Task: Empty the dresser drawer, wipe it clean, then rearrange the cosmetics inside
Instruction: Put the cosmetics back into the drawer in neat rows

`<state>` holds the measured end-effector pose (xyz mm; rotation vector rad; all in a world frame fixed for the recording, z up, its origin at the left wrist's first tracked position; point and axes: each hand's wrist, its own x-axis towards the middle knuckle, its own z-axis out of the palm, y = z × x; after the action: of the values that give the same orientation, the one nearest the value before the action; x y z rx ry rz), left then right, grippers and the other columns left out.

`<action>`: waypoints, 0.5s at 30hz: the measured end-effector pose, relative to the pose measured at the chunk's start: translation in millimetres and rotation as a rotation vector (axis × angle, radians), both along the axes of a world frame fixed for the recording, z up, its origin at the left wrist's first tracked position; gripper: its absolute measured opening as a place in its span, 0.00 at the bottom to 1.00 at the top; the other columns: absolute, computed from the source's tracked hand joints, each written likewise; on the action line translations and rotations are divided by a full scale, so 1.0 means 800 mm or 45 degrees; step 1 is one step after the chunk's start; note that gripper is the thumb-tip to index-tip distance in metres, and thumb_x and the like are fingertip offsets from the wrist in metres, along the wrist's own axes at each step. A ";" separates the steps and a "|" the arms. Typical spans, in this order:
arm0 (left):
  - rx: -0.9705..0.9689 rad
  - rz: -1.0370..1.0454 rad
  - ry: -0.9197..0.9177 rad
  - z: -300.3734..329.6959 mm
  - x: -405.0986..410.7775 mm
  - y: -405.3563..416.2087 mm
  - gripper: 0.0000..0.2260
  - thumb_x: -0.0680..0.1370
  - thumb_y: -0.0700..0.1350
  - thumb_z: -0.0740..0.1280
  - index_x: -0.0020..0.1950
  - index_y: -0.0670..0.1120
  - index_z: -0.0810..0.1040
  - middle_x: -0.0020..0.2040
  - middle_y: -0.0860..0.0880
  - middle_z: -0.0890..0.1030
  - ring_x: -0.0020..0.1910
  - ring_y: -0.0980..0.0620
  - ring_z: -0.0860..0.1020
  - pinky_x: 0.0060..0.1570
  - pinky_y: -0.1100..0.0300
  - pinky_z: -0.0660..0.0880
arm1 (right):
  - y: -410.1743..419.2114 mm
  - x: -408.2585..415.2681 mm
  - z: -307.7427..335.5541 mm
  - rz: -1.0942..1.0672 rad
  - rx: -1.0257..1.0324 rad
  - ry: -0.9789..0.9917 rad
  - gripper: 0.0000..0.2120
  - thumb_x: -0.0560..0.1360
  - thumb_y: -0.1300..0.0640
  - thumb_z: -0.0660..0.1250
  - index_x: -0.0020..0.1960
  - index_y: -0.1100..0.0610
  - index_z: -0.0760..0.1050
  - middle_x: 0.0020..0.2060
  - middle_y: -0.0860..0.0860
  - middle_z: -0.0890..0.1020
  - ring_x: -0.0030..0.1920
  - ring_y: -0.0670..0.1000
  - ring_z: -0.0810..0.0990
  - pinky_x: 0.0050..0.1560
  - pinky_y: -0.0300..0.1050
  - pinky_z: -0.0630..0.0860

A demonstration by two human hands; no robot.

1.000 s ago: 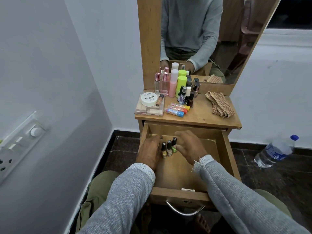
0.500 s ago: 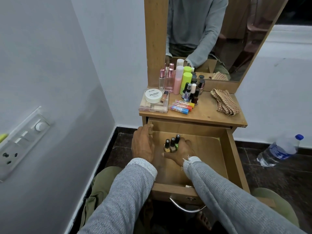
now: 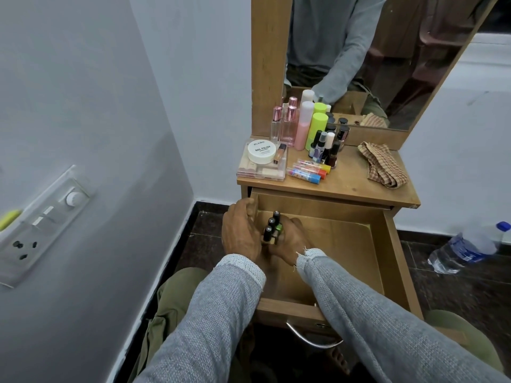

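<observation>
The wooden drawer (image 3: 345,244) is pulled out under the dresser top. Three small nail polish bottles (image 3: 272,226) with black caps stand upright in a tight row by its left wall. My left hand (image 3: 239,230) presses against them from the left, its fingertips near the drawer's back left corner. My right hand (image 3: 290,241) cups them from the right. The bottles' bases are hidden between my hands. On the dresser top (image 3: 348,186) sit a white nail polish jar (image 3: 261,152) on a clear palette box (image 3: 261,172), pink perfume bottles (image 3: 287,125), a green bottle (image 3: 318,125) and coloured tubes (image 3: 309,170).
A checked cloth (image 3: 383,168) lies crumpled at the right of the dresser top, below the mirror (image 3: 373,51). A plastic water bottle (image 3: 470,247) lies on the dark floor to the right. A switchboard (image 3: 41,225) is on the left wall. The drawer handle (image 3: 312,341) hangs near my knees.
Both hands have slid the three bottles from the drawer's back middle toward its left wall and closed in around them. The camera view has shifted left.
</observation>
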<state>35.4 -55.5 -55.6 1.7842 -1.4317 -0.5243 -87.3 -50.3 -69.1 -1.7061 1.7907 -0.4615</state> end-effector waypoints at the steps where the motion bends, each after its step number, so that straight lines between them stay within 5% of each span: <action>1: 0.001 0.007 0.008 -0.001 0.000 -0.001 0.17 0.76 0.34 0.69 0.61 0.50 0.76 0.55 0.49 0.80 0.55 0.48 0.78 0.56 0.49 0.78 | 0.000 0.002 -0.002 -0.003 -0.016 0.001 0.28 0.62 0.53 0.75 0.60 0.50 0.71 0.54 0.51 0.73 0.49 0.53 0.77 0.54 0.45 0.77; 15: 0.026 0.012 0.014 -0.002 0.001 -0.005 0.19 0.75 0.34 0.69 0.62 0.50 0.75 0.54 0.49 0.80 0.54 0.48 0.78 0.56 0.49 0.78 | -0.039 0.019 -0.026 -0.011 -0.154 -0.096 0.16 0.62 0.43 0.68 0.50 0.42 0.73 0.47 0.45 0.81 0.46 0.50 0.81 0.48 0.52 0.81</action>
<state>36.5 -59.8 -57.1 1.8004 -1.4150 -0.5446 -71.9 -81.3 -90.2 -1.7390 1.7481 -0.6414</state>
